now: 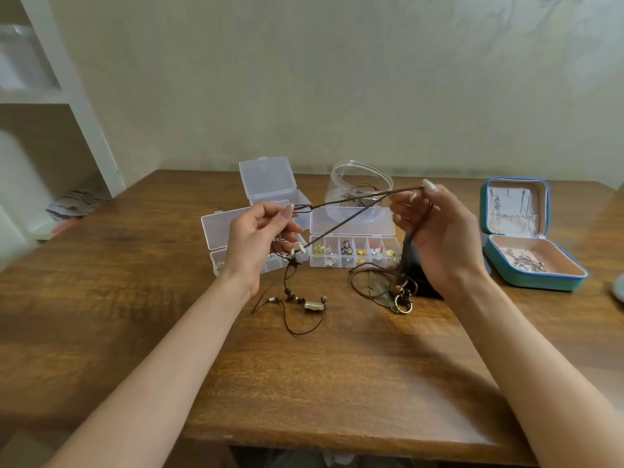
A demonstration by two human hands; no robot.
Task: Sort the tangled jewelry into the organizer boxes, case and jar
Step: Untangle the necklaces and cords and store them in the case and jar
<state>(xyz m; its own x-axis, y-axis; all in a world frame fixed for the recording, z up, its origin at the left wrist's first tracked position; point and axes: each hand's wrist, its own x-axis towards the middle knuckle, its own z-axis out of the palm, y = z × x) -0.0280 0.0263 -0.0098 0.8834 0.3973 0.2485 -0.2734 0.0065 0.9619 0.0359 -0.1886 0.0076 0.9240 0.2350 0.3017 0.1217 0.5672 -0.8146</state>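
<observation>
A person works a brown cord (351,200) free above a wooden table (337,383), the strand pulled taut in the air between both hands. The left hand (260,244) pinches one looped end between thumb and forefinger, while the right hand (442,241), raised slightly higher, grips the other end at its fingertips. A second run of the same thin, dark cord slants from the right hand down to the lower fingers of the left. More cord hangs from the right hand into a tangle (400,293) of brown loops and metal rings on the table. A beaded strand (305,302) lies below the left hand. Behind the hands stand an open clear organizer box (353,221) holding small gold and silver pieces, a clear jar (363,179) and, to the right, an open teal case (537,280).
</observation>
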